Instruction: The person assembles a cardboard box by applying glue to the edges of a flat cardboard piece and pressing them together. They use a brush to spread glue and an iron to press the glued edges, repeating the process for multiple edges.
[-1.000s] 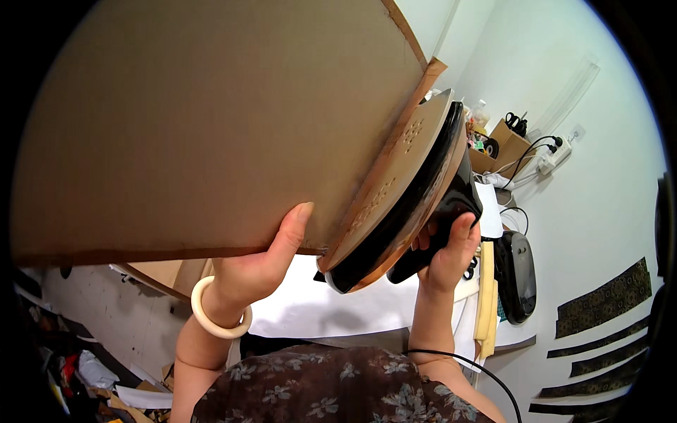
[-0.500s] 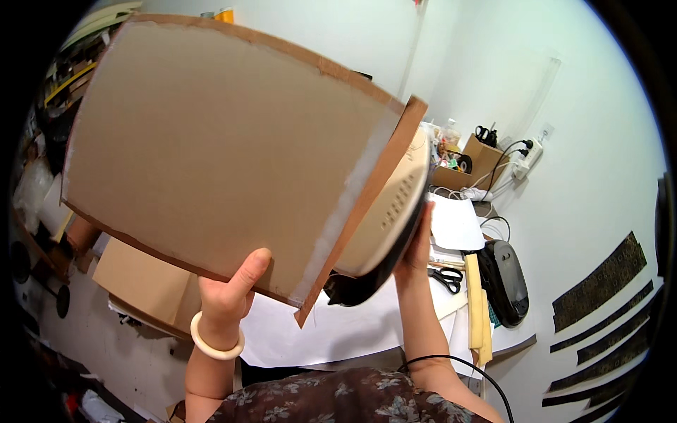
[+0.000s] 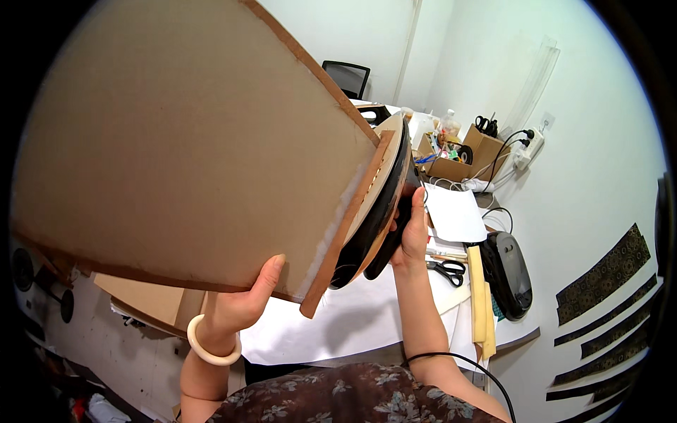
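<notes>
A large greyish-brown cardboard panel (image 3: pixel 183 141) fills the upper left, with brown fabric strips along its edges. My left hand (image 3: pixel 243 303) grips its lower edge, thumb on the near face and fingers hidden behind. The right edge shows a white glue-like band beside the brown strip (image 3: pixel 350 224). My right hand (image 3: pixel 410 240) is closed round the handle of a black clothes iron (image 3: pixel 372 224), held tilted with its pale soleplate turned towards the panel's right edge. The strip overlaps the soleplate in view; whether they touch I cannot tell.
White paper (image 3: pixel 303 335) covers the table below. To the right lie black scissors (image 3: pixel 449 272), yellow foam strips (image 3: pixel 478 303) and a black case (image 3: pixel 509 275). A cardboard box of supplies (image 3: pixel 448 168) stands behind, near a wall power strip (image 3: pixel 529 148). Dark patterned strips (image 3: pixel 603 275) hang on the right wall.
The panel has shifted up and left and looks larger. The iron has turned, so its soleplate shows less and its black side and handle show more, closer behind the panel's right edge.
</notes>
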Demonstrator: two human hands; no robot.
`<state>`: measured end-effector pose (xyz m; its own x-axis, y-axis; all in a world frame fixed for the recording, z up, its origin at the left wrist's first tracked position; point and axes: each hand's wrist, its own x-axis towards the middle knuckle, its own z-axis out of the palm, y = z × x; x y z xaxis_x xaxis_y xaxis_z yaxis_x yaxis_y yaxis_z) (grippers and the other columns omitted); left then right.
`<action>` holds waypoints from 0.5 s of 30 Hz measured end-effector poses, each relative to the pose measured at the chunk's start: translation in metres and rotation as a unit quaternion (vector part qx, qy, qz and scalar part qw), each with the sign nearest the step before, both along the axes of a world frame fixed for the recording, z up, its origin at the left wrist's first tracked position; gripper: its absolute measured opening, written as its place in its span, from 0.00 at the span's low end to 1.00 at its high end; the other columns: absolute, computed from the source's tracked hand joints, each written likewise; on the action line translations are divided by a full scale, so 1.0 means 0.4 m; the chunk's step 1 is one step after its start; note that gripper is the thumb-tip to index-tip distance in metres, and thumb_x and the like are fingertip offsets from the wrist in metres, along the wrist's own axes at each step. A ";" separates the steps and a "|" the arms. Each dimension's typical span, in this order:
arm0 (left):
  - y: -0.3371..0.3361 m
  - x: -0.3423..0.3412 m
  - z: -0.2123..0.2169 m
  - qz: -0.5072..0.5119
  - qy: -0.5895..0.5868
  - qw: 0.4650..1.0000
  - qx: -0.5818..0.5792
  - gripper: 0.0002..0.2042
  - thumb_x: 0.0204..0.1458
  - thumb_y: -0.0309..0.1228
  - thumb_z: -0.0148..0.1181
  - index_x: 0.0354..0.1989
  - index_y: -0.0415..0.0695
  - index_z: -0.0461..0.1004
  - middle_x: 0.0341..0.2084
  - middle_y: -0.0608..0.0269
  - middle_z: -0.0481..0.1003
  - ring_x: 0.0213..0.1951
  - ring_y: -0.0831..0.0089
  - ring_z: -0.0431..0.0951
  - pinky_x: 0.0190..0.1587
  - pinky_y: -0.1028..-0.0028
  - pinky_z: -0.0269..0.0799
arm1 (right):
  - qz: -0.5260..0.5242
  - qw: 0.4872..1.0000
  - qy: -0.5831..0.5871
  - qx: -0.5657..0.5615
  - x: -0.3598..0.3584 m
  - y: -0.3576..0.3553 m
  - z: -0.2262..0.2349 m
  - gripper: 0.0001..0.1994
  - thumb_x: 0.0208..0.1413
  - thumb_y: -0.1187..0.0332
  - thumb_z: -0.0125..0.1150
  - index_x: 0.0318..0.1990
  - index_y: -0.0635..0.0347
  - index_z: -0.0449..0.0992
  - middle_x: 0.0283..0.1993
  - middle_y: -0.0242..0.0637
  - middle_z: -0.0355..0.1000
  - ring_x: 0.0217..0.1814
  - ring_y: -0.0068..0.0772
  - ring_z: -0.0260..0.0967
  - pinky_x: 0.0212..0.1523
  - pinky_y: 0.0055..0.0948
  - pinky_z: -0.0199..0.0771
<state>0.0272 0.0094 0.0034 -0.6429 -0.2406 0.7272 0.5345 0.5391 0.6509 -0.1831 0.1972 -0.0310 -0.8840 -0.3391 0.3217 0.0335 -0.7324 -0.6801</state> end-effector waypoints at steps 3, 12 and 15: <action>0.001 -0.005 0.007 0.010 0.034 0.998 -0.045 0.01 0.54 0.19 0.60 0.34 0.35 0.77 0.27 0.64 0.76 0.30 0.71 0.73 0.35 0.73 0.69 | -0.019 1.000 0.005 0.013 0.001 0.008 0.003 0.23 0.64 0.44 0.50 0.39 0.57 0.71 0.22 0.24 0.60 0.18 0.17 0.56 0.18 0.19 0.59; 0.008 -0.006 0.002 0.005 0.051 0.998 -0.035 0.04 0.53 0.18 0.60 0.36 0.35 0.77 0.30 0.62 0.77 0.32 0.70 0.75 0.37 0.73 0.70 | -0.009 1.000 0.020 0.002 -0.001 0.025 0.018 0.23 0.65 0.44 0.47 0.36 0.56 0.71 0.21 0.23 0.62 0.18 0.15 0.55 0.18 0.17 0.60; 0.005 -0.006 0.010 0.008 0.036 0.998 -0.046 0.05 0.52 0.18 0.61 0.37 0.35 0.77 0.31 0.60 0.78 0.34 0.69 0.76 0.38 0.73 0.71 | -0.026 0.999 0.017 0.021 0.019 0.026 0.015 0.23 0.64 0.43 0.49 0.36 0.57 0.71 0.22 0.25 0.61 0.18 0.16 0.56 0.18 0.18 0.59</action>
<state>0.0248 0.0115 0.0076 -0.5851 -0.1793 0.7909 0.5692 0.6038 0.5580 -0.1754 0.2075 -0.0250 -0.8892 -0.3075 0.3386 -0.0272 -0.7034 -0.7103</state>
